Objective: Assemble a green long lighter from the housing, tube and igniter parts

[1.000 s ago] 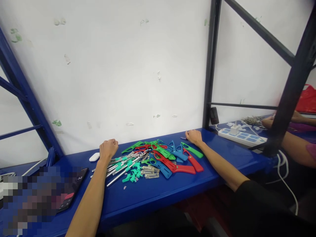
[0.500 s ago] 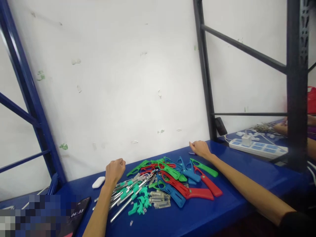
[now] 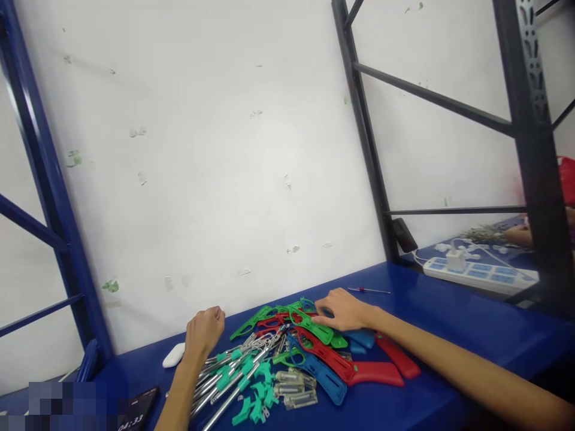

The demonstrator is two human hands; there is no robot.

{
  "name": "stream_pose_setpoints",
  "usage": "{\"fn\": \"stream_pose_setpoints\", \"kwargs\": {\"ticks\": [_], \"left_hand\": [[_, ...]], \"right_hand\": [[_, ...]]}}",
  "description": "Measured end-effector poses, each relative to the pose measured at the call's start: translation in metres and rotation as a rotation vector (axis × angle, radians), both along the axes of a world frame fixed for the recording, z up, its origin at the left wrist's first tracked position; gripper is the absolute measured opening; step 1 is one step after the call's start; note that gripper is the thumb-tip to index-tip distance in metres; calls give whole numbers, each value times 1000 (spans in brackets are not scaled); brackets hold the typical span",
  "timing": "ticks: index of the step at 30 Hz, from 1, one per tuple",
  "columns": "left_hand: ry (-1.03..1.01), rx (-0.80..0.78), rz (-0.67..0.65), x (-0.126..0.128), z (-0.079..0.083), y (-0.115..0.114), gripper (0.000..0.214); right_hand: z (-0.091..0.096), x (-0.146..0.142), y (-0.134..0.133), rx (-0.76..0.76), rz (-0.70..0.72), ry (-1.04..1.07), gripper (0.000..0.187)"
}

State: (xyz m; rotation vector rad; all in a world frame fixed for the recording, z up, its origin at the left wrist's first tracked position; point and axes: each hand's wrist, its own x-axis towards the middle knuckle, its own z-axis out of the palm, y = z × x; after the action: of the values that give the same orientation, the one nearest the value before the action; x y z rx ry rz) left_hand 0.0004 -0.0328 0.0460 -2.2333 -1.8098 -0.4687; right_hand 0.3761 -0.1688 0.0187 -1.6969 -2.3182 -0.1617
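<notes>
A heap of plastic handles [image 3: 323, 350] in green, red and blue lies on the blue bench [image 3: 449, 323]. My right hand [image 3: 344, 310] rests on top of that heap, fingers bent down onto a green handle. My left hand [image 3: 204, 330] is curled into a fist at the far end of a bundle of metal rods [image 3: 229, 383] with teal fittings; whether anything is in the fist is hidden. Loose teal clips [image 3: 254, 404] and small clear parts [image 3: 291, 389] lie in front of the rods.
A white oval case [image 3: 173, 355] sits left of my left hand and a phone [image 3: 137, 410] lies at the bench's near left. A thin red-handled tool [image 3: 368, 290] lies by the wall. A white power strip [image 3: 480, 272] and another person's hand [image 3: 521, 234] are far right, behind a dark rack post [image 3: 534, 149].
My right hand has moved left and toward me, from the thin tool by the wall onto the coloured handles. The left fist stayed put. The view has tilted up and to the left.
</notes>
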Motion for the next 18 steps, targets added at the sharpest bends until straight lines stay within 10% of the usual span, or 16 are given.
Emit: {"fn": "stream_pose_setpoints", "kwargs": {"ticks": [11, 18], "left_hand": [[83, -62, -218, 43, 19, -39, 37], [151, -183, -266, 23, 5, -98, 31]], "right_hand": [[-4, 5, 3, -33, 79, 37, 35], [-3, 14, 7, 43, 77, 134, 35]]}}
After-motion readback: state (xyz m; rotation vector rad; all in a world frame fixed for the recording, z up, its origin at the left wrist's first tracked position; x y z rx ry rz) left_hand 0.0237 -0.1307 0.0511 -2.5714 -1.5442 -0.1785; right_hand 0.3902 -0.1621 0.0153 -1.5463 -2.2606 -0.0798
